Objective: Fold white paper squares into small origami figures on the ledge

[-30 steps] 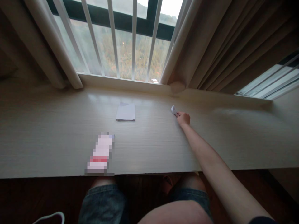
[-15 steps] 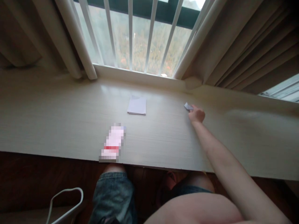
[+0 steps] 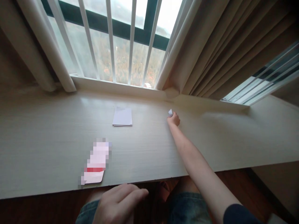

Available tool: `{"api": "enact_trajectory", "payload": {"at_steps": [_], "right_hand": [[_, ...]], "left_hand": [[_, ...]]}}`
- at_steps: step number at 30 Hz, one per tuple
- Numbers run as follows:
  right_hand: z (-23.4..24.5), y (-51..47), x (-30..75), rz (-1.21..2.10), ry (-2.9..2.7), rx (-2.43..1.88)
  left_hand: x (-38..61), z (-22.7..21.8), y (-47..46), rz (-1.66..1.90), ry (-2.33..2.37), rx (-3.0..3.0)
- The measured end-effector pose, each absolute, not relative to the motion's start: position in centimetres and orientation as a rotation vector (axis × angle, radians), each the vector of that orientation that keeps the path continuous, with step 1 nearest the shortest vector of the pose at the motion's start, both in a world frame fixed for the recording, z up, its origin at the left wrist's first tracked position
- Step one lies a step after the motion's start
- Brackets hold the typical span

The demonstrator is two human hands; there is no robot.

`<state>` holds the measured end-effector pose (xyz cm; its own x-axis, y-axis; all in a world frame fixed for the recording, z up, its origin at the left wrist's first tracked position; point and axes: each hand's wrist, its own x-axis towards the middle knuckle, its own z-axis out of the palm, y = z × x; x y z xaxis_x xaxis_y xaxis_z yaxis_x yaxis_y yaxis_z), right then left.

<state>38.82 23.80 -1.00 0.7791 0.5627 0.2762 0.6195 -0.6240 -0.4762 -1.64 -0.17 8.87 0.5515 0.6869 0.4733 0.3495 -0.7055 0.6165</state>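
Paper held in the right hand

Two hands are showing: one left hand and one right hand. The right hand is holding one folded paper piece. One worktop is bearing one paper stack, sheet count not being discernible, and one pink pixelated item. Two windows are showing; two curtains are flanking the larger. One dark sleeve is appearing.

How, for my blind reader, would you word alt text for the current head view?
The right hand holds a small white piece at a pale table with square sheets and a pixelated pink object. The left hand is nearer the camera.
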Motion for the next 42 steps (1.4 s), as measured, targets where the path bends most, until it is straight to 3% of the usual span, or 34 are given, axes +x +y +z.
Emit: {"api": "enact_trajectory", "payload": {"at_steps": [9,20,27,31,35,42], "right_hand": [[-2.9,25.1,43.0,-0.168,-1.08,-2.437],[-2.1,24.6,43.9,-0.313,-1.502,-2.342],[-0.1,22.8,41.9,-0.401,-1.315,-2.319],[0.1,23.1,35.5,-0.207,-1.618,-2.127],[-0.4,24.5,26.3,0.073,-2.177,-1.619],[-0.5,25.4,19.2,0.246,-2.351,-1.574]], "left_hand": [[2.7,-0.2,3.2,1.021,1.165,2.314],[2.6,-1.5,3.7,1.058,1.2,2.214],[2.6,-1.6,3.6,1.094,1.22,2.22],[2.9,-1.9,3.7,1.114,1.243,2.264],[3.1,-2.1,3.7,1.148,1.275,2.311],[3.1,-2.1,3.5,1.18,1.294,2.314]]}}
